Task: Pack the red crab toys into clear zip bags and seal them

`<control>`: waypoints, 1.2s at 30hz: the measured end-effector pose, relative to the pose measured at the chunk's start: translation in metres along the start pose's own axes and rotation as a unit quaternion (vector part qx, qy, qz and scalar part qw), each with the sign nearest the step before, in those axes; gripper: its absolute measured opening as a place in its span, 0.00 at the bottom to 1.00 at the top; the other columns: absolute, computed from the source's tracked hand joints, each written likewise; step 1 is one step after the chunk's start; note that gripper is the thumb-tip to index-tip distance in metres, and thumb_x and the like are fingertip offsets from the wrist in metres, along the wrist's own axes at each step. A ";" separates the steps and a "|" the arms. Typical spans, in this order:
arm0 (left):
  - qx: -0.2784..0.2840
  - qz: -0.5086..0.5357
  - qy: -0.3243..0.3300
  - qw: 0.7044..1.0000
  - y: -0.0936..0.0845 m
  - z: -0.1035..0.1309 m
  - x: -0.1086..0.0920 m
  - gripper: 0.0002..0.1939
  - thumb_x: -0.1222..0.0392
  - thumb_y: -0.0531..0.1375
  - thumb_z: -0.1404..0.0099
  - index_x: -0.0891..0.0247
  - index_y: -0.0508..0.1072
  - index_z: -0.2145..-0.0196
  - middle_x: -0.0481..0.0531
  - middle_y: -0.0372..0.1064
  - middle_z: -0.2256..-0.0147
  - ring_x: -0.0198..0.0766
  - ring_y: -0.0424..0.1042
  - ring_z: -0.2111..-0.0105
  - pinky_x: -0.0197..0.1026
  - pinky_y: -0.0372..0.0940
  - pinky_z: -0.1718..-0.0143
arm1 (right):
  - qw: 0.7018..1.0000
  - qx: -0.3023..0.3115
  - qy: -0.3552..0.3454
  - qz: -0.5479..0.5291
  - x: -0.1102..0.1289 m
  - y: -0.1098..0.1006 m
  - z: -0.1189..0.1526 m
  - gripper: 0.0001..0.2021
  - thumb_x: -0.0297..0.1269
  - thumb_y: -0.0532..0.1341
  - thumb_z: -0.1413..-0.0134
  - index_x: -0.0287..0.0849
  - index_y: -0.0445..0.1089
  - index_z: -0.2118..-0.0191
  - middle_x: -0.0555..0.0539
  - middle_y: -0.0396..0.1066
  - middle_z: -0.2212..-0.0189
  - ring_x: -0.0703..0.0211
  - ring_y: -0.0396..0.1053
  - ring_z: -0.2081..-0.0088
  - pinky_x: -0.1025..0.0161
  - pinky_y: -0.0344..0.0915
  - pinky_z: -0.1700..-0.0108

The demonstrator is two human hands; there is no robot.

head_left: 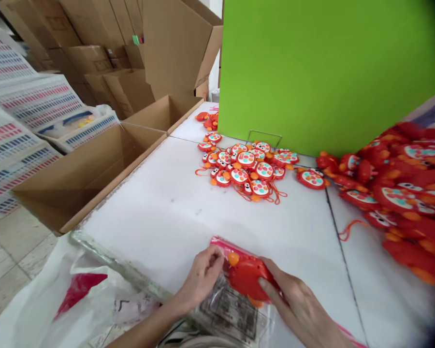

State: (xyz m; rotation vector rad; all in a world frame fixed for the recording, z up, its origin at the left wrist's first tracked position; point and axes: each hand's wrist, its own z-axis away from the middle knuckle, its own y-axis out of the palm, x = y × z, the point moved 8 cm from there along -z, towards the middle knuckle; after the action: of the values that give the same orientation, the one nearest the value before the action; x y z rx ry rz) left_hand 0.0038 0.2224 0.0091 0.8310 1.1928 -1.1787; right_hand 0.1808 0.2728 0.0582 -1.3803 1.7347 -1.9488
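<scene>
1. right hand (293, 295): enters from the lower right corner, forearm slanting up and left; thumb laid across the toy's near face, fingers behind its right edge. grip closed, toy held firmly between them.
2. left hand (203, 273): enters from bottom left of centre, forearm slanting up and right; wrist bent, fingers curled, thumb and forefinger drawn together just beside the toy's left end. cannot tell whether film is pinched between them.
3. toy (252, 276): red, plain side toward the camera; over the near edge of the table (148, 203), above the printed bag (235, 314). long axis slants from upper left to lower right; orange knob (233, 258) points up-left, toward the left fingertips.
4. bag: clear, black print, lying beneath both hands; pink strip (235, 247) behind the toy.
5. middle heap (246, 162): similar toys, many with spotted side up, before the green board (311, 72).
6. right heap (416, 198): more of the same, larger.
7. carton (105, 164): open, against the table's left side.
</scene>
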 end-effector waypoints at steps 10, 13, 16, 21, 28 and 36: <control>0.008 0.132 -0.021 0.991 0.014 0.007 -0.011 0.12 0.52 0.53 0.34 0.62 0.64 0.71 0.49 0.68 0.71 0.38 0.68 0.67 0.39 0.63 0.61 | 0.979 0.191 0.004 -0.065 0.031 0.029 -0.021 0.16 0.39 0.51 0.37 0.47 0.66 0.46 0.45 0.73 0.55 0.53 0.72 0.55 0.56 0.69 0.53; -0.038 0.150 -0.012 0.988 0.005 0.005 -0.011 0.12 0.52 0.52 0.34 0.61 0.64 0.71 0.48 0.67 0.71 0.37 0.67 0.67 0.38 0.62 0.61 | 0.993 0.103 0.018 -0.057 0.032 0.026 -0.027 0.17 0.41 0.50 0.36 0.46 0.64 0.45 0.43 0.69 0.49 0.53 0.67 0.48 0.54 0.65 0.48; -0.050 0.178 -0.033 0.982 0.003 0.005 -0.006 0.12 0.50 0.51 0.33 0.61 0.63 0.70 0.48 0.69 0.69 0.37 0.68 0.66 0.39 0.62 0.58 | 0.995 0.070 0.008 -0.066 0.036 0.024 -0.028 0.12 0.40 0.53 0.38 0.47 0.69 0.53 0.44 0.69 0.50 0.54 0.67 0.50 0.56 0.67 0.50; -0.065 0.139 -0.059 0.986 0.001 0.010 0.004 0.14 0.47 0.52 0.35 0.60 0.62 0.69 0.49 0.69 0.69 0.38 0.69 0.66 0.39 0.64 0.60 | 0.989 0.091 -0.065 -0.097 0.052 0.021 -0.029 0.08 0.29 0.56 0.41 0.44 0.67 0.71 0.52 0.70 0.72 0.59 0.71 0.66 0.48 0.59 0.45; 0.035 0.147 -0.087 0.985 -0.002 0.005 0.000 0.15 0.46 0.55 0.37 0.61 0.66 0.64 0.52 0.73 0.67 0.41 0.72 0.66 0.42 0.66 0.63 | 0.989 0.070 -0.071 -0.108 0.052 0.029 -0.035 0.06 0.32 0.56 0.40 0.46 0.67 0.68 0.53 0.71 0.71 0.59 0.70 0.67 0.51 0.57 0.46; 0.078 0.085 -0.060 0.992 -0.003 -0.007 0.004 0.11 0.57 0.56 0.41 0.66 0.75 0.70 0.52 0.73 0.71 0.42 0.70 0.67 0.41 0.62 0.61 | 0.997 -0.053 -0.051 -0.037 0.055 0.026 -0.051 0.10 0.32 0.52 0.38 0.44 0.70 0.60 0.49 0.72 0.70 0.57 0.67 0.67 0.57 0.60 0.60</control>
State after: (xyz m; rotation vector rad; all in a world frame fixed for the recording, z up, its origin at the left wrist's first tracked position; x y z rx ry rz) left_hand -0.0010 0.2270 0.0041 0.9459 0.9222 -1.1750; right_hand 0.1034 0.2629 0.0696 -1.5709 1.7870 -1.8106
